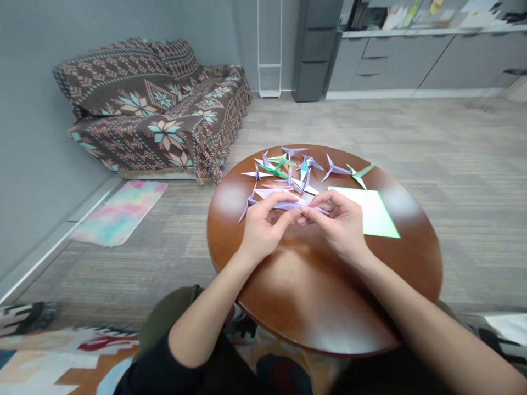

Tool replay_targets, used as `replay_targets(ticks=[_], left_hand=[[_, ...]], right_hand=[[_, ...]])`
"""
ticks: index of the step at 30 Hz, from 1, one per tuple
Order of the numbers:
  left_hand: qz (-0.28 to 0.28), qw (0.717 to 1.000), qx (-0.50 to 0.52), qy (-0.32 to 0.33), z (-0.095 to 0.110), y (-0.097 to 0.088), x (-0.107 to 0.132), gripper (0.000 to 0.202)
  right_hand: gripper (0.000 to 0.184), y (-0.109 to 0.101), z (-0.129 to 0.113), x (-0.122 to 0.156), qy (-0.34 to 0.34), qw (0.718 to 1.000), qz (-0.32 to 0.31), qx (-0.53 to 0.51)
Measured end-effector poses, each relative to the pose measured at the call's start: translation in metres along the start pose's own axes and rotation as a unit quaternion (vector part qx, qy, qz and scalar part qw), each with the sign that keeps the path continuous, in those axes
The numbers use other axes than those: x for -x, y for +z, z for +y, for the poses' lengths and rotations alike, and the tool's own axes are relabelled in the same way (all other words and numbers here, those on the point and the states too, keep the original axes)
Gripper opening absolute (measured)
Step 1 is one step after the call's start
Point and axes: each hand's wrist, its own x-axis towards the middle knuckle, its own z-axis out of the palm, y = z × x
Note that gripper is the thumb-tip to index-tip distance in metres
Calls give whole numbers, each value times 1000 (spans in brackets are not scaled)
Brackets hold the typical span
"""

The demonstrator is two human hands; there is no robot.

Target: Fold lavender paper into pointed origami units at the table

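Observation:
Above the round brown table (313, 291), my left hand (264, 222) pinches a piece of folded light-purple paper (288, 205) between thumb and fingers. My right hand (340, 220) closes on the same paper from the other side, and the fingertips of both hands nearly meet. The fingers hide part of the paper, so its exact shape is unclear. Just beyond the hands lie several folded paper cranes, among them a purple crane (335, 169), a green crane (360, 174) and a blue-and-purple crane (305, 168). Beside my right hand rests a flat pale sheet of paper with green edges (376, 214).
A sofa under a patterned cover (164, 120) stands at the far left, with a pastel mat (121, 211) on the floor before it. Grey kitchen cabinets (395, 63) and a tall dark grey unit (317, 52) line the back. My legs are under the table's near edge.

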Motion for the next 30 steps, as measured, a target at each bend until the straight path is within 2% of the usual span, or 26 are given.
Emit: replay_targets(ticks=[2, 4, 8, 12, 22, 27, 30], left_hand=[[2, 1000, 11, -19, 0, 0, 0, 18], [30, 999, 19, -29, 0, -1, -1, 14], [56, 997, 28, -37, 3, -1, -3, 17], [63, 995, 41, -60, 7, 1, -2, 21], [78, 994, 33, -67, 9, 4, 0, 27], [100, 992, 47, -64, 10, 4, -3, 42], [104, 992, 45, -59, 8, 1, -4, 44]], right_hand=[[30, -2, 1, 0, -27, 999, -9, 20], [28, -4, 2, 0, -50, 998, -10, 38], [27, -6, 2, 0, -62, 996, 2, 63], [26, -5, -1, 0, -59, 997, 11, 57], [27, 1, -8, 5, -45, 996, 14, 76], [34, 0, -4, 4, -18, 999, 6, 26], [30, 0, -2, 4, -13, 1000, -15, 4]])
